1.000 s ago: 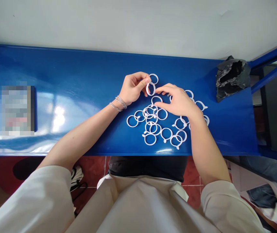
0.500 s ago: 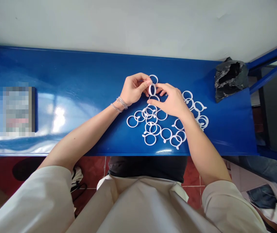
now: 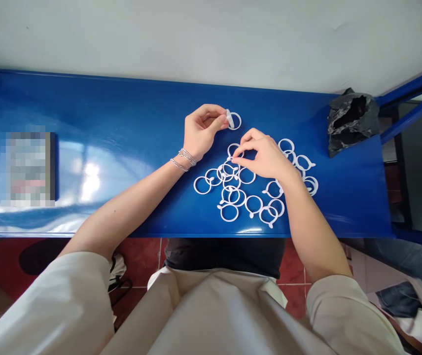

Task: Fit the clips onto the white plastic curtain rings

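Your two hands work apart over a blue desk, a scatter of white rings between you and the wall. Your left hand (image 3: 201, 129) has just swung to the far side, its thumb and fingers pinching a held ring (image 3: 229, 118) that now shows edge-on; half a second ago it faced you, at your right fingertips. The held ring overlaps a far ring (image 3: 240, 121) in view; whether the two touch, you cannot tell from here. Your right hand (image 3: 263, 155) has drawn back nearer, its thumb and index finger bent over a middle ring (image 3: 228, 151) at the far edge of the pile. Whether they grip it is hidden. The change appears to split the work, the left hand handling one ring while the right tends to the pile. Nearer you, loose rings (image 3: 229, 221) overlap, several with small tabs; a right-hand group (image 3: 286, 139) lies partly behind your forearm. A crumpled black bag (image 3: 353, 123) stands at the far right of the desk (image 3: 140, 108), and a blurred block (image 3: 29, 170) lies at left.
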Demonstrator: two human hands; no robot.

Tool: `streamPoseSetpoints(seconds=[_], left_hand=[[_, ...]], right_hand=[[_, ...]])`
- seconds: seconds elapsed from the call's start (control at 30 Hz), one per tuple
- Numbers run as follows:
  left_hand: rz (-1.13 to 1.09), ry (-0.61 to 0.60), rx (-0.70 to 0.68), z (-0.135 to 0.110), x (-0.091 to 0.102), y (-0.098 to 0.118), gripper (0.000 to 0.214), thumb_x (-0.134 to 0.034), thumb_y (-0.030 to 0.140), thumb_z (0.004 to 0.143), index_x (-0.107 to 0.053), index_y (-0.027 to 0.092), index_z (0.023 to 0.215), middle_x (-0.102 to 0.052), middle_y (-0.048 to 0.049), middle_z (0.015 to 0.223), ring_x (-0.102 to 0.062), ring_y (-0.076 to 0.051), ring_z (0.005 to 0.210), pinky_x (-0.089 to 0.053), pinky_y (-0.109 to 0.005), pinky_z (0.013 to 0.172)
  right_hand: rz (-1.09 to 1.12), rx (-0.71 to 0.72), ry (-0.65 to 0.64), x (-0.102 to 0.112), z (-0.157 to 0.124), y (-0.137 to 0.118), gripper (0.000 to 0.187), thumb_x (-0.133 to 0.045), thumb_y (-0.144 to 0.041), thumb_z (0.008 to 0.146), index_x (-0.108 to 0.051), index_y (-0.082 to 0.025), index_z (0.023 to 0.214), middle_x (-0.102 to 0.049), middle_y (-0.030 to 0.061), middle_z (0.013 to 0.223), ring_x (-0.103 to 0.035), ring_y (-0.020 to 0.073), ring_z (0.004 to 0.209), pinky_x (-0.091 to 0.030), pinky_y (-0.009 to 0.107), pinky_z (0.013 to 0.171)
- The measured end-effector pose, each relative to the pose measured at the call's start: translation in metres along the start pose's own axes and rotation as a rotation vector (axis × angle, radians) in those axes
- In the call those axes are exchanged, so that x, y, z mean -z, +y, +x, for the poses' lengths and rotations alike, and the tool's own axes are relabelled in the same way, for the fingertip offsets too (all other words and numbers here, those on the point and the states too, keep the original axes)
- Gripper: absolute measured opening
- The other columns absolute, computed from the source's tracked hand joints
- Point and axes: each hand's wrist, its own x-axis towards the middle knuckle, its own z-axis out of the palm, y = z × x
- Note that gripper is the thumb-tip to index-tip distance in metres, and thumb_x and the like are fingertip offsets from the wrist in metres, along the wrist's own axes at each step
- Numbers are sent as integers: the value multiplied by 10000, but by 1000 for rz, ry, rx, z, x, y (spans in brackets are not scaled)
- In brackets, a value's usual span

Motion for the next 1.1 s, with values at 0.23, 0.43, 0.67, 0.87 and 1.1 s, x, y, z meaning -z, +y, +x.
streamPoseSetpoints(seconds=[0.23,0.43,0.67,0.87,1.1], left_hand=[[96,31,-52,-2,-1,-2,331,-865,544,962,-773,246,1072,-826,-79,1116,-845,-232,1051,-717,-393,1001],[127,10,-122,-4,-2,-1,311,-816,570,996,-798,278,1102,-794,-108,1324,-771,-279,1330,-666,-443,1143],[221,46,-172,-4,-1,5,231,-830,507,993,-798,292,1073,-814,-95,1283,-762,-275,1333,-660,-439,1131],[172,4,-157,-7,-6,14,250,-819,526,1004,-795,292,1089,-823,-76,1146,-815,-247,1130,-696,-409,984],[120,-143,-160,-10,-11,33,307,-783,601,1016,-810,317,1129,-835,-50,1084,-835,-210,961,-723,-384,831]], right_hand=[[174,-4,90,0,1,-3,191,-811,-428,968,-786,-253,898,-766,72,1007,-628,224,794,-554,447,792],[462,-41,139,-4,3,-7,291,-811,-524,979,-722,-246,978,-749,48,893,-694,209,805,-603,397,775],[659,-105,136,-7,6,-11,333,-764,-568,1011,-731,-243,945,-635,19,823,-647,178,787,-597,344,742],[746,-135,135,-9,8,-11,375,-706,-593,1032,-712,-241,904,-620,33,836,-628,179,776,-573,333,705],[785,-145,86,-8,7,-17,397,-693,-616,996,-692,-238,876,-625,40,810,-636,194,765,-586,352,695]])
